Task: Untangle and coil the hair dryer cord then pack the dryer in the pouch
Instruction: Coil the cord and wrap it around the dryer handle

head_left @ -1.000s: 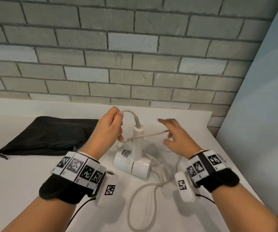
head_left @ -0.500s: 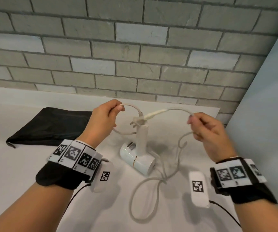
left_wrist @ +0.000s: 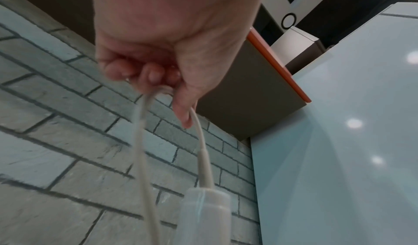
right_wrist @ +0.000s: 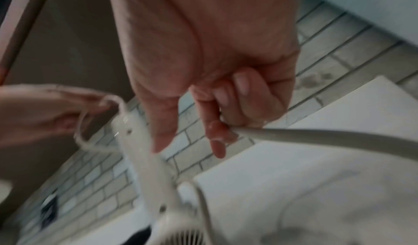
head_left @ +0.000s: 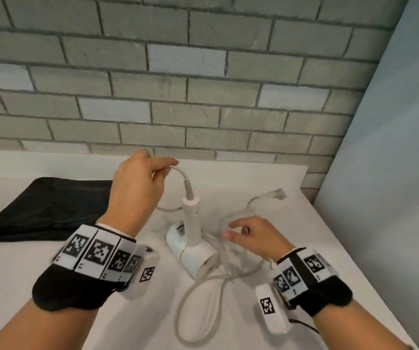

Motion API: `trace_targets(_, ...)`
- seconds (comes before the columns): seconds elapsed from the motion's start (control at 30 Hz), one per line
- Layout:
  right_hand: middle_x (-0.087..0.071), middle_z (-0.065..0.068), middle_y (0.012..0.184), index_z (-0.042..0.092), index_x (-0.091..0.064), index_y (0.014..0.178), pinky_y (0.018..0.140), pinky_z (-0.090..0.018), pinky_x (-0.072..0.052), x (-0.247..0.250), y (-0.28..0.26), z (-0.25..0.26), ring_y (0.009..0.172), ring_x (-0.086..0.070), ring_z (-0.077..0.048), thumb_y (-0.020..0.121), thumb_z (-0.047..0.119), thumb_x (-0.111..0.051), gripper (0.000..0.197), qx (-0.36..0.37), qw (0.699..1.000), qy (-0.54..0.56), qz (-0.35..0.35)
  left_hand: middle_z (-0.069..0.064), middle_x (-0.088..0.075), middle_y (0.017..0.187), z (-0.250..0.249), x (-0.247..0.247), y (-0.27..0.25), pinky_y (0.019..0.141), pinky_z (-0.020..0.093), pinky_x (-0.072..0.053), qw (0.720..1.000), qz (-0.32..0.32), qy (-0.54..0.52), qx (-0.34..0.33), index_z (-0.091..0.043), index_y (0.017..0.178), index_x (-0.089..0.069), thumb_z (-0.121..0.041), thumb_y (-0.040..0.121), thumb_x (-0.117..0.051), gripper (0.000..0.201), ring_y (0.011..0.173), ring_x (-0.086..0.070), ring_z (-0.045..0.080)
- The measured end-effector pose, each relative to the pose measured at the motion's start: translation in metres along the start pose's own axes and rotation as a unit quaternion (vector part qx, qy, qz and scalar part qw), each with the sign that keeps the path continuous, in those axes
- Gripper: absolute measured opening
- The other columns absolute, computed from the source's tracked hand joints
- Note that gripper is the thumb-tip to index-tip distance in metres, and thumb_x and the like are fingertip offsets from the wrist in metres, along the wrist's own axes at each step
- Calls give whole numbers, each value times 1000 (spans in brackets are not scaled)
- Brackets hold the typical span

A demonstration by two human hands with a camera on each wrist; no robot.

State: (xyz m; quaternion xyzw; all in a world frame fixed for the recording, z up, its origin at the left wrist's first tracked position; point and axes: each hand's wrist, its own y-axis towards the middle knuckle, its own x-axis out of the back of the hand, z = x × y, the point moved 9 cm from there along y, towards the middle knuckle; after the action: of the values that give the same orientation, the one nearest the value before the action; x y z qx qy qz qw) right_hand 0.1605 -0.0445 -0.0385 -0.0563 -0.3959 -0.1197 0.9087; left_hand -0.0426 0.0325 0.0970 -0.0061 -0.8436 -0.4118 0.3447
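The white hair dryer (head_left: 193, 251) stands on its barrel on the white table (head_left: 26, 286), handle (head_left: 190, 215) pointing up. My left hand (head_left: 163, 168) pinches the pale cord (head_left: 181, 174) just above the handle's end; the left wrist view shows the fingers (left_wrist: 147, 73) curled over a cord loop (left_wrist: 144, 109). My right hand (head_left: 231, 229) is low, right of the dryer, and its fingers (right_wrist: 217, 129) are curled on a stretch of cord (right_wrist: 316, 136). The plug (head_left: 277, 194) is blurred, free, at the far right. The black pouch (head_left: 44, 210) lies flat at the left.
A grey brick wall (head_left: 203, 97) closes the back of the table and a pale blue panel (head_left: 392, 173) closes the right side. A slack loop of cord (head_left: 198, 311) lies on the table in front of the dryer, between my wrists.
My right hand dropped from beside the raised plug to low beside the dryer, holding the cord farther along. The plug swung free to the far right. My left hand keeps its pinch.
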Motion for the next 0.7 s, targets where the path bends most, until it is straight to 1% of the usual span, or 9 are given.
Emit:
trace_targets(0.07,-63,5,87,13,-62,112,68,-19,-39,-32,0,0,83,-56,-13,71,53,-68,58,-25,991,-100,81,10,-60,72,-4,2,0,65,28,-34,1000,2,-6,3,-17,100,-72,-20,86,-60,19,67,-50,22)
trace_targets(0.1,-65,0,90,12,-64,105,71,-25,-39,-42,-1,0,85,-57,-16,69,55,-68,56,-27,983,-149,101,12,-65,74,-4,4,0,66,27,-35,1000,4,-12,12,-17,98,-73,-23,85,-61,19,66,-50,21)
trace_targets(0.23,-69,-15,91,2,-65,94,71,-25,-40,-59,4,-6,89,-63,-27,83,30,-61,30,-39,971,-195,133,14,-67,72,-2,7,0,69,31,-42,999,21,18,39,-18,98,-73,-29,86,-60,21,74,-57,31)
trace_targets(0.3,-63,-7,68,1,-67,88,61,-21,-42,-63,-1,-14,68,-62,-18,85,25,-58,26,-55,963,-190,184,13,-70,77,2,8,2,72,32,-46,998,36,12,49,-15,98,-72,-25,86,-59,20,74,-62,30)
trace_targets(0.37,-56,4,53,6,-69,74,46,-13,-41,-58,-8,-22,40,-52,-2,85,24,-56,24,-71,946,-208,241,11,-72,80,8,6,3,68,31,-50,995,57,-40,70,-14,96,-71,-20,88,-56,18,58,-62,22)
trace_targets(0.43,-54,7,40,13,-62,59,43,-13,-39,-40,-6,-29,28,-45,1,84,23,-56,28,-92,934,-241,249,9,-70,85,16,2,4,63,32,-54,985,70,-113,107,-16,92,-67,-14,90,-52,15,51,-63,21)
trace_targets(0.5,-50,6,31,12,-57,56,44,-19,-39,-6,11,-31,27,-46,-3,85,19,-55,30,-112,951,-231,172,9,-67,91,19,-2,6,64,30,-57,975,73,-172,119,-16,88,-62,-8,91,-47,16,56,-67,16)
trace_targets(0.6,-55,-7,49,2,-57,71,38,-23,-43,57,33,-26,36,-51,-18,89,10,-48,21,-138,987,-52,-56,8,-64,95,16,-8,8,68,23,-58,960,89,-239,114,-17,84,-59,0,91,-43,24,69,-68,7)
trace_targets(0.7,-53,-11,64,2,-53,88,36,-23,-48,107,37,-7,31,-54,-11,92,1,-36,18,-62,947,184,-257,8,-59,98,7,-13,5,69,25,-59,936,110,-316,111,-24,78,-56,5,91,-40,35,73,-72,15)
